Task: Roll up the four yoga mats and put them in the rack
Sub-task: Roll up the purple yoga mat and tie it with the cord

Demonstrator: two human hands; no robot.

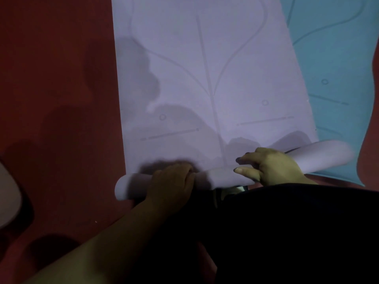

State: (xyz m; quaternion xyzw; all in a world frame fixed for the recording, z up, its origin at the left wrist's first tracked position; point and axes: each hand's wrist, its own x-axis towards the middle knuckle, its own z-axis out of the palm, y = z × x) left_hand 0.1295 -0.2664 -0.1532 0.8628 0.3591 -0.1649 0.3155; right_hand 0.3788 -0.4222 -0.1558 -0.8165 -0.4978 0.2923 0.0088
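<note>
Lavender mat (205, 78) fills the frame's middle, flat, its near end wound into a thin roll (221, 175) at lower centre. Teal mat (338, 58) lies flat at upper right. Left hand (172, 179) and right hand (272, 169) each curl over the roll, gripping it. Best to turn both ends evenly, since the right end sits higher and may cone. No rack shows, and whether the red surface (51, 78) is mat or floor is unclear.

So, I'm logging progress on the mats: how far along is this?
Early. Nothing looks finished: no completed roll or rack is in view. In hand: the left hand and right hand grip the thin rolled near end of the lilac mat; most of it lies flat. Left: finish this roll, then the teal mat lying flat beside it, any mats out of view, and racking.
</note>
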